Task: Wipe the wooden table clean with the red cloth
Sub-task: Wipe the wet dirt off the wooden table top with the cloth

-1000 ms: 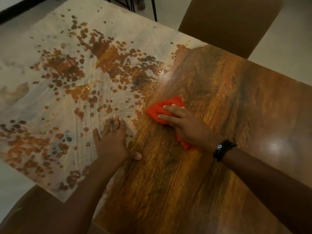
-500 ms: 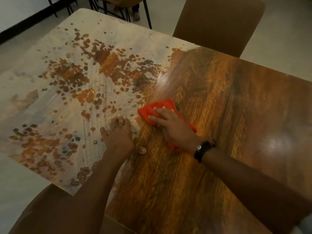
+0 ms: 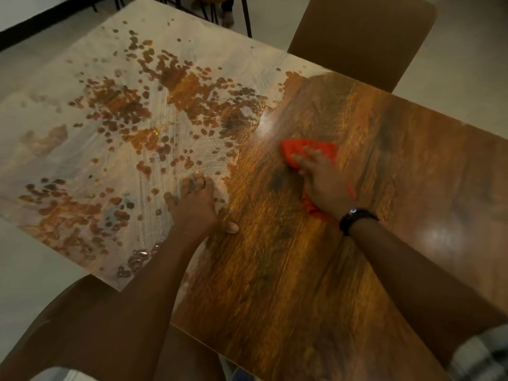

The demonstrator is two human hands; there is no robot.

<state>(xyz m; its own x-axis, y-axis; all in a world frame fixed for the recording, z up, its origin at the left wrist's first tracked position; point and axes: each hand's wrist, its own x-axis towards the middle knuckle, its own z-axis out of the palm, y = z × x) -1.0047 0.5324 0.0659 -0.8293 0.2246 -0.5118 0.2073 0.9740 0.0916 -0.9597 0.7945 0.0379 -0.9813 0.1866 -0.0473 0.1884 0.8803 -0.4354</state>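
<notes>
I press red cloth point(image 3: 308, 150) flat under right hand point(image 3: 324, 185) on wooden table point(image 3: 384, 160), cleaned side; left hand point(image 3: 196, 206) released, fingers flat, bracing; should sweep overlapping strokes into white film point(image 3: 82, 166), firm pressure.

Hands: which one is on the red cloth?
The right hand, with the dark wristband, presses the red cloth; the left hand rests directly on the table.

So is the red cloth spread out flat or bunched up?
Bunched. The red cloth sits crumpled under the right hand, which presses on it, and it pokes out ahead of the hand and beside the wrist.
</notes>
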